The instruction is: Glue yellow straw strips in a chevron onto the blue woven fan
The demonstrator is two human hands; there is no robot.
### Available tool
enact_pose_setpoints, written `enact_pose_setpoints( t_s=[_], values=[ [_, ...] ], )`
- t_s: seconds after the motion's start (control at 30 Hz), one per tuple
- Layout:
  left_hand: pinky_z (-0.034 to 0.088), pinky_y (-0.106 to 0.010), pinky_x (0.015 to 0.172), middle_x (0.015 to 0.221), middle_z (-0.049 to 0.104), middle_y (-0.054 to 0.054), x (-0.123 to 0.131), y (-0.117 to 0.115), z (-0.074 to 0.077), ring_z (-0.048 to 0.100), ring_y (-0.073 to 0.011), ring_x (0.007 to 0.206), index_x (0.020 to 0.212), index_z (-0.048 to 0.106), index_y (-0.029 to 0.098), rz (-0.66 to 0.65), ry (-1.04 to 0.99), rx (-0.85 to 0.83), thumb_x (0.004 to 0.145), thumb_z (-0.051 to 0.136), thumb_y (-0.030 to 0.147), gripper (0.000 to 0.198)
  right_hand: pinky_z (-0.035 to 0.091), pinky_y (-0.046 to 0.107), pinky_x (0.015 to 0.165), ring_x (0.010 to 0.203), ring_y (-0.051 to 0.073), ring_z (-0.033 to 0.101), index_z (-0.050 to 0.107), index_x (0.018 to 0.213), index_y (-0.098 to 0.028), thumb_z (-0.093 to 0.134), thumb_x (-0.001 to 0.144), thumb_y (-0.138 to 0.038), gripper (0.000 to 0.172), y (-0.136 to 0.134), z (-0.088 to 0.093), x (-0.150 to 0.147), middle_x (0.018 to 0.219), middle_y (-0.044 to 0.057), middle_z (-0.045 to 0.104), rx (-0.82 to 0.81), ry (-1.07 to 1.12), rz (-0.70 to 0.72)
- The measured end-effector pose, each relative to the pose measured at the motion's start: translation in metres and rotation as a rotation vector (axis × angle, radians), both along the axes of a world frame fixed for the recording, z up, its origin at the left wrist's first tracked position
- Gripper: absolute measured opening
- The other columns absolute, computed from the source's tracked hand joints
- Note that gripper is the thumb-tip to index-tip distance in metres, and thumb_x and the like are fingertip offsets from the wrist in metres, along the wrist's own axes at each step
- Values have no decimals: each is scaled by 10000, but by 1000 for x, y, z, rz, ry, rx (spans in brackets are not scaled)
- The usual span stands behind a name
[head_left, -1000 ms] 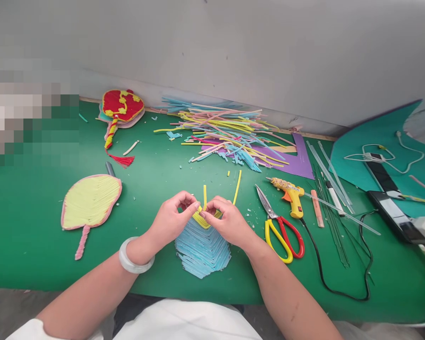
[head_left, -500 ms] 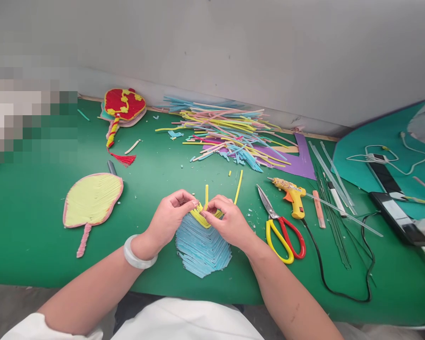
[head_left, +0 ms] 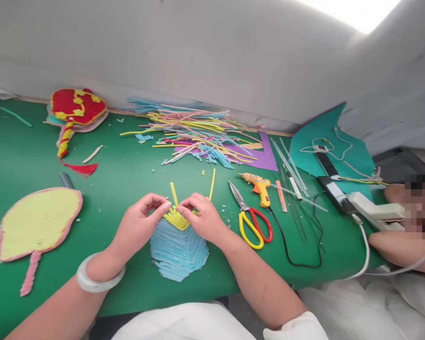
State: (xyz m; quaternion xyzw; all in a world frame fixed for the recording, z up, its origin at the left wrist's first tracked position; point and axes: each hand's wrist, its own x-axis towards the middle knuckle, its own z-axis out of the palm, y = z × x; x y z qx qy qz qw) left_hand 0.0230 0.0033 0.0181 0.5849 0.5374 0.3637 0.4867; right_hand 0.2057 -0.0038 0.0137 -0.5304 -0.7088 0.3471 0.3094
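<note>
A leaf-shaped piece covered with blue strips (head_left: 180, 252) lies on the green table in front of me, its far tip covered with yellow strips (head_left: 177, 221). At the left side of that tip is my left hand (head_left: 138, 224), thumb and forefinger pinched together; what is between them is too small to tell. My right hand (head_left: 203, 217) pinches an upright yellow strip (head_left: 174, 192) near its lower end, over the tip. Another yellow strip (head_left: 212, 183) stands out just beyond my right hand.
Scissors (head_left: 251, 222) and a glue gun (head_left: 260, 189) with a black cord lie right. Behind is a heap of coloured strips (head_left: 198, 127). A yellow fan (head_left: 38, 222) and red fan (head_left: 78, 106) lie left. Another person's arm (head_left: 400, 245) is at far right.
The view has turned right, so things appear further left and a person shows at the right edge. The upright yellow strip now leans left. My hands remain at the yellow tip.
</note>
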Motion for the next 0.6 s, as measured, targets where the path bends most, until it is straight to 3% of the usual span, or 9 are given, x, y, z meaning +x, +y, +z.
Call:
enact_pose_setpoints(
  t_s=[0.17,0.3,0.37,0.43,0.5,0.6],
  values=[
    [491,-287,765,863,665,-17,-4,4,0,614,-201,851,863,648,225,94,-22,-6,768,696,592,382,424,338,865,910,181,598,644,826,-228,571,948,-301,160,1,15,20,876,27,652,205,-44,-227],
    [495,-292,790,869,661,-16,-6,2,5,610,-201,862,885,648,225,136,-39,-28,756,707,601,403,455,374,891,956,220,597,631,893,-223,550,918,-347,150,3,24,92,963,72,660,273,-218,-574],
    [492,-289,792,861,654,-11,-6,0,9,608,-194,856,883,644,220,142,-52,-42,761,709,591,396,433,424,943,1051,274,585,623,917,-198,580,871,-390,202,4,19,139,1033,124,660,158,-433,-809],
    [490,-289,785,859,649,-12,-4,-3,12,607,-190,851,877,639,212,120,-71,-50,778,697,578,384,436,444,940,1153,336,565,606,900,-187,649,794,-475,310,4,8,180,1129,178,648,-105,-527,-915],
    [485,-289,769,865,647,-16,-3,-6,16,605,-188,847,871,633,207,76,-67,-52,806,673,563,364,480,409,863,1184,367,573,588,810,-191,705,723,-485,329,6,-5,208,1097,183,673,-225,-486,-865],
    [478,-286,745,865,646,-11,-4,-12,20,597,-175,823,875,626,215,-41,0,-48,867,615,524,310,510,340,780,1292,358,519,570,744,-220,733,675,-435,278,12,-19,225,839,114,706,-323,-418,-772]
  ],
)
